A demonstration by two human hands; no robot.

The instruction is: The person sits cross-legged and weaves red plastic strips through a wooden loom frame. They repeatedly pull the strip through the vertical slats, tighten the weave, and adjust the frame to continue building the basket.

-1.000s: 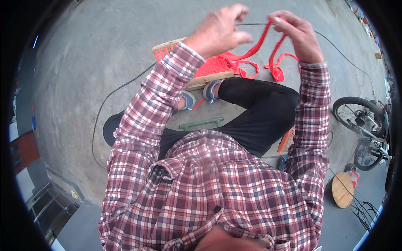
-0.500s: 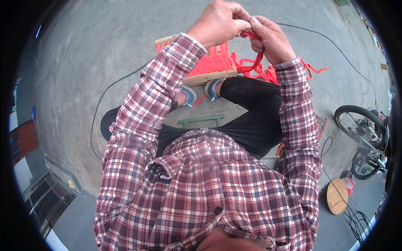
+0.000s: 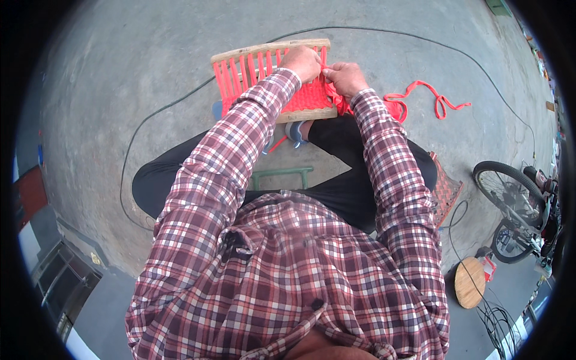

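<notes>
Ahead of my feet stands a wooden frame (image 3: 271,47) strung with upright red fabric strips (image 3: 243,71); its nearer part is filled with a dense red weave (image 3: 307,99). Over the frame's right end, my left hand (image 3: 303,63) is closed, its fingertips mostly hidden from view, close to the rightmost strip. My right hand (image 3: 348,78) pinches a red fabric strip (image 3: 324,66) between thumb and forefinger, just beside the left fingertips. More of the red fabric hangs in loops (image 3: 342,105) under my right wrist and trails onto the floor.
A loose end of red fabric (image 3: 441,102) lies on the concrete at right. A dark cable (image 3: 384,31) curves behind the frame. A green metal bar (image 3: 282,171) is between my legs. At right are a red woven panel (image 3: 447,189), a bicycle (image 3: 516,192) and a round wooden board (image 3: 469,283).
Both hands have come down from above onto the right end of the wooden frame, bringing the red strip with them. The frame's far rail now shows.
</notes>
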